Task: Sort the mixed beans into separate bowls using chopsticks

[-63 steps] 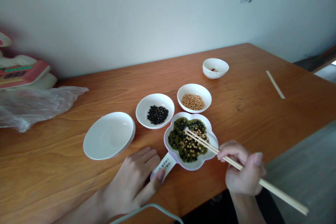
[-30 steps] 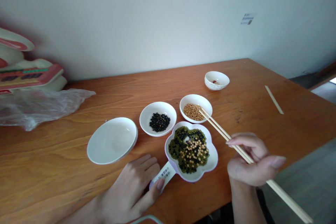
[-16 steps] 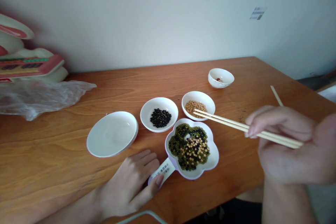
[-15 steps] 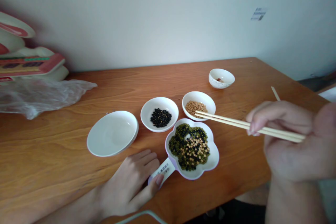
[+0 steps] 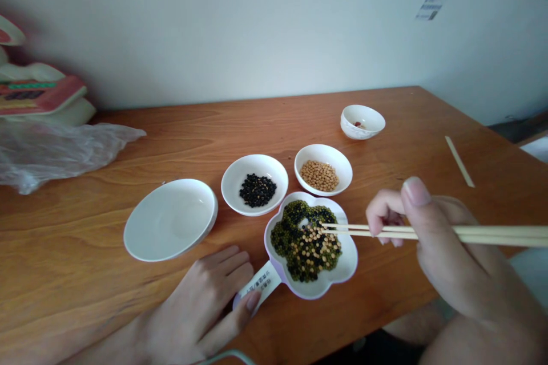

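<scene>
My left hand (image 5: 209,302) grips the labelled handle of a flower-shaped dish (image 5: 347,259) with a lilac rim. Mixed beans (image 5: 306,245) lie in it: green, black and pale yellow. In my right hand (image 5: 436,234) is a pair of chopsticks (image 5: 359,230), their tips close together at the pale beans in the dish. Whether a bean sits between the tips I cannot tell. Behind the dish stand a white bowl of black beans (image 5: 257,190) and a white bowl of yellow soybeans (image 5: 319,175).
At the left is a bare white bowl (image 5: 169,219). Farther back stands a small bowl (image 5: 363,121) with a few reddish bits. A paper strip (image 5: 459,161) lies at the right. A plastic bag (image 5: 64,148) and a figurine (image 5: 43,91) occupy the left rear, against the wall.
The chopstick tips have moved from the soybean bowl down to the beans in the flower-shaped dish. My right hand has turned, uncovering the strip. My left hand keeps its grip on the handle.
</scene>
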The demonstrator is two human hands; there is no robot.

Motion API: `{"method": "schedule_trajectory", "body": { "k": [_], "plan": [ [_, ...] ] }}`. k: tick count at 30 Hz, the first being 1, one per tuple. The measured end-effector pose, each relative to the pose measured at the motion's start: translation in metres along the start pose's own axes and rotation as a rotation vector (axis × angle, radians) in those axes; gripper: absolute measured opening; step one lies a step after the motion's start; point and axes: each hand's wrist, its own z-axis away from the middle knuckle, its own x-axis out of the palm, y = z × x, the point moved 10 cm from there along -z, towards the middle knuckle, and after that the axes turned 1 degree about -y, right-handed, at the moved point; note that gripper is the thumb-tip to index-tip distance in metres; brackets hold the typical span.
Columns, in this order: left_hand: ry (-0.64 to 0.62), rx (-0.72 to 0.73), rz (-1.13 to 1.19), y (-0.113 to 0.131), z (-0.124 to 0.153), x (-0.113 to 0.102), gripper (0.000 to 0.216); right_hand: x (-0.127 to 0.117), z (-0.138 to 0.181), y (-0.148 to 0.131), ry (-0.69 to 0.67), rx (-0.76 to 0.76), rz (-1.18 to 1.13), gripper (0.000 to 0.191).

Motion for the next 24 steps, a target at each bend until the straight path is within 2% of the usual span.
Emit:
{"method": "schedule_trajectory", "body": {
  "k": [8,18,24],
  "plan": [
    [0.016,0.008,-0.011,0.001,-0.002,-0.002,0.021,0.009,-0.001,0.008,-0.028,-0.003,0.022,0.052],
    [0.174,0.055,-0.103,0.013,-0.004,-0.024,0.026,0.007,-0.005,0.005,-0.001,-0.075,-0.027,0.057],
    [0.146,0.047,-0.135,0.012,-0.003,-0.018,0.023,0.017,-0.007,0.006,-0.019,-0.041,0.016,0.052]
  ]
}}
